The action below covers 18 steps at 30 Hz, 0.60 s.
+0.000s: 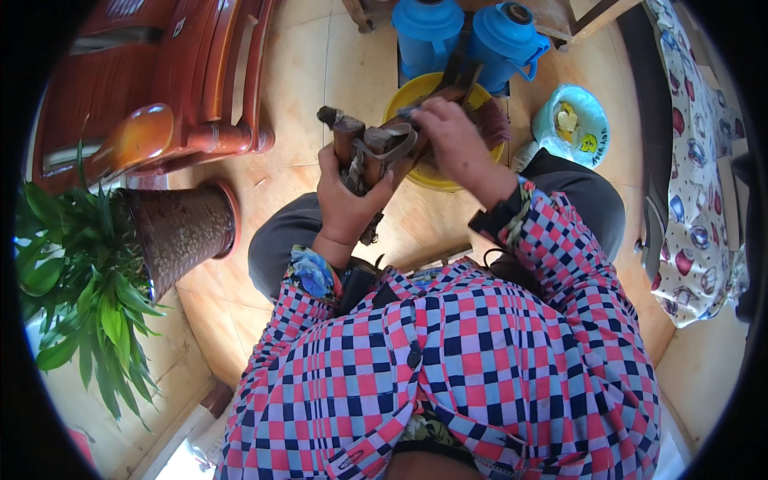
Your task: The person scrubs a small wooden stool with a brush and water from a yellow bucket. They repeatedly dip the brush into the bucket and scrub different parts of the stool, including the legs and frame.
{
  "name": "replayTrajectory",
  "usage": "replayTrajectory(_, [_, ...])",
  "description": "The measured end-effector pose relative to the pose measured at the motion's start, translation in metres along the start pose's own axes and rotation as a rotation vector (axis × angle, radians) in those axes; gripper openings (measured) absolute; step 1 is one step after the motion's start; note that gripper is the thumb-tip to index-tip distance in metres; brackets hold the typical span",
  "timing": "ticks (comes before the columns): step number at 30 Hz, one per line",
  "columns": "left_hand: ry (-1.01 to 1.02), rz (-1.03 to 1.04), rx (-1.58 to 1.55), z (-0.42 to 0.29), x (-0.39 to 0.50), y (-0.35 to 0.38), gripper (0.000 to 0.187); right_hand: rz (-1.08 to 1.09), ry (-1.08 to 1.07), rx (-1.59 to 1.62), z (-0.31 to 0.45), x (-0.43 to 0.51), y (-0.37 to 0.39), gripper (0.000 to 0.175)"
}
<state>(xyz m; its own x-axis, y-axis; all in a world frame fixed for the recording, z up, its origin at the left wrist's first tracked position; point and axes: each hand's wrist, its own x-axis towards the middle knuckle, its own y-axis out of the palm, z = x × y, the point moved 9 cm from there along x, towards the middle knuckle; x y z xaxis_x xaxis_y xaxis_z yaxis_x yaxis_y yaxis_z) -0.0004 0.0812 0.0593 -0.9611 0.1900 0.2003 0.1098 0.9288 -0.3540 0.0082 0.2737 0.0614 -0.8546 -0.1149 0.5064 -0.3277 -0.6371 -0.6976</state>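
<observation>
My left hand (pixel 353 201) grips the near end of a wooden frame (pixel 347 139), which looks like a folded stool with round bars and fabric straps. A grey-brown strap (pixel 397 147) loops over the bar ends, and a twisted cord hangs beside my left thumb. Farther along the frame, my right hand (pixel 456 141) presses a small grey-blue cloth (pixel 405 111) against the wood; its fingertips partly hide the cloth. The frame's far end slants over a yellow basin (pixel 441 183). A dark red cloth (pixel 493 123) hangs over the basin's right rim.
Two blue thermos flasks (pixel 427 39) stand behind the basin. At the right is a lined waste bin (pixel 570 126) holding scraps, beside a patterned cloth cover (pixel 690 180). A potted plant (pixel 183 234) and a polished wooden seat (pixel 204 138) stand to the left.
</observation>
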Motion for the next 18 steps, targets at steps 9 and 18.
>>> replayTrajectory(9, [-0.089,0.019,-0.143,0.008,-0.003,0.000,0.065,0.117,0.015,-0.011,0.019,0.008,0.008,0.029])
replayTrajectory(18, [-0.162,0.026,-0.157,0.006,-0.003,-0.003,0.064,0.247,0.394,-0.389,-0.115,-0.030,0.010,0.022])
